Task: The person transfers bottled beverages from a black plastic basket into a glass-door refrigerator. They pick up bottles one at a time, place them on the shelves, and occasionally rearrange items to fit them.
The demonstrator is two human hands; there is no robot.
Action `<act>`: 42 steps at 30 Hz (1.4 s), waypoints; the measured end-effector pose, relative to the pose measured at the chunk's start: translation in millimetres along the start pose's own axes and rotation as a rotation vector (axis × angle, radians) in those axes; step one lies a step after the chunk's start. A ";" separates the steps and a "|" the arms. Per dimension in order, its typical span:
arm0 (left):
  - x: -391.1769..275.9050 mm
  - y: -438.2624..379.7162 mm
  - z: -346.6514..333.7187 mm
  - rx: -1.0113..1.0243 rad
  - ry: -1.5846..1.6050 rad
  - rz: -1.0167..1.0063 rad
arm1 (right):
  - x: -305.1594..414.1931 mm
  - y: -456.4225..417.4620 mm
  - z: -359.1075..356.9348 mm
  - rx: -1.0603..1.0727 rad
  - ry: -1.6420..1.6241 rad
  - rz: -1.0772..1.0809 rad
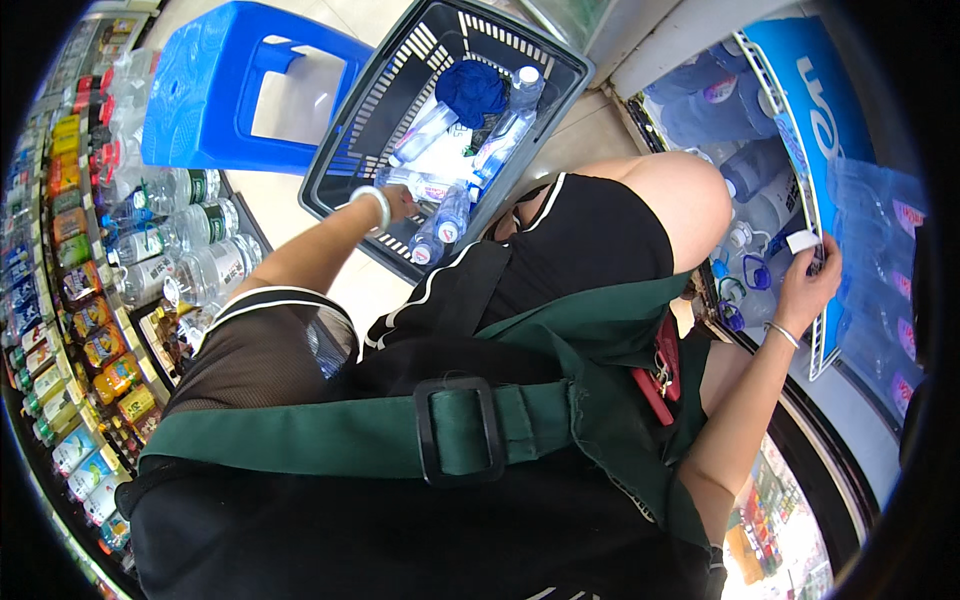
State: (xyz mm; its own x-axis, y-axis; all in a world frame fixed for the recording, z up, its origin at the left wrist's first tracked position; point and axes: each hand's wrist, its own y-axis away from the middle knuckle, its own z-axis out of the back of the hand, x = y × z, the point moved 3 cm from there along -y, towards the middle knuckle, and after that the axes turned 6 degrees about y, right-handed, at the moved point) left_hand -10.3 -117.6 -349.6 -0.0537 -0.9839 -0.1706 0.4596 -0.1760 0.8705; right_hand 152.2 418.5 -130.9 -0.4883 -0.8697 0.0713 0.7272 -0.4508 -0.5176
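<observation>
My left hand point(397, 202) reaches into a dark plastic shopping basket point(322, 169), at a clear water bottle point(427, 184) lying on its side; whether the fingers grip it cannot be told. Several more water bottles point(452, 215) and a crumpled dark blue cloth point(471, 91) lie in the basket. Between the fingertips of my right hand point(814, 281) is a small white piece of paper or label point(803, 241), beside the wire edge point(806, 195) of a cooler shelf. Large water bottles point(739, 109) stand or lie on the shelf behind that edge.
A blue plastic stool point(202, 90) stands against the basket's left side. Large water jugs point(217, 266) stand on the left by shelves of packed drinks point(105, 345). At the right, wrapped bottles point(874, 262) lie beyond a blue panel point(825, 90). A red object point(652, 394) hangs near my right thigh.
</observation>
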 end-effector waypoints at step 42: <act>-256.9 317.6 203.6 -0.346 0.503 -1.299 | 199.5 1.2 87.5 0.184 -0.507 0.324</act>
State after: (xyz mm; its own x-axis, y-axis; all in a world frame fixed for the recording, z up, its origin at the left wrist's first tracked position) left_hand -31.0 72.9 64.7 -0.3151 -0.0067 -0.9490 0.5215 -0.8367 -0.1672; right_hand 97.9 226.9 -42.8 0.0274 -0.9346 0.3545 0.8931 -0.1364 -0.4287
